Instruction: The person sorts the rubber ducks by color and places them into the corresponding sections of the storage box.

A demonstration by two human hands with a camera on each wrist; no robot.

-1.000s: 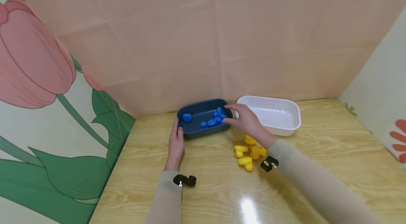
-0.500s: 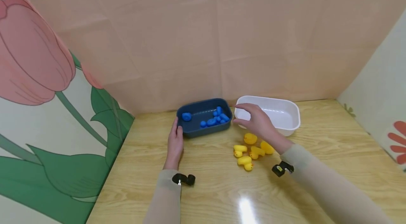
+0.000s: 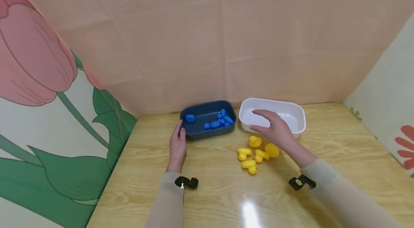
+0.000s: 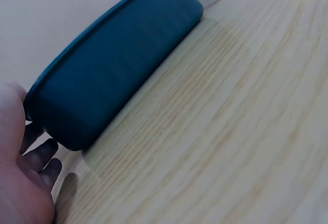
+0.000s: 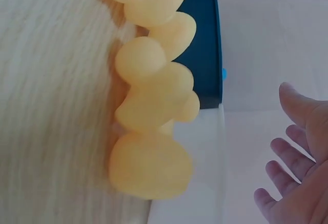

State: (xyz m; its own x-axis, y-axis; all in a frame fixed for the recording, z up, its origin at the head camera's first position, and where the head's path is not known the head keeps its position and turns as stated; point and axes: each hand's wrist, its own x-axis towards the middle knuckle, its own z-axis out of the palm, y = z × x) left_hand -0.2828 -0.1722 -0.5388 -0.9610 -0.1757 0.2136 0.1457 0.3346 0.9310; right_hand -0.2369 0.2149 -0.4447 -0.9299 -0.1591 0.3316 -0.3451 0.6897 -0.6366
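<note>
My left hand [image 3: 177, 147] rests against the left end of a dark blue container [image 3: 210, 135]. In the left wrist view, its fingers [image 4: 41, 155] lie by the container's end wall [image 4: 113, 60], not wrapped round it. Several small rounded blue toys [image 3: 215, 124] lie inside, most at the right end and one at the left. My right hand [image 3: 275, 127] hovers over the near side of a white container [image 3: 297, 113], thumb and fingers spread, holding nothing. Several yellow rubber ducks [image 3: 254, 142] lie on the table just in front of it, some tipped over.
Both containers stand side by side at the back of the wood-grain table [image 3: 220, 192], close to a pinkish cloth backdrop [image 3: 181, 59]. A flower-patterned panel [image 3: 84, 185] borders the left, and a pale wall [image 3: 388, 95] the right.
My right hand has moved right, from the dark blue container's right end to above the white container, its fingers still spread. More of the ducks now shows. My left hand stays in place.
</note>
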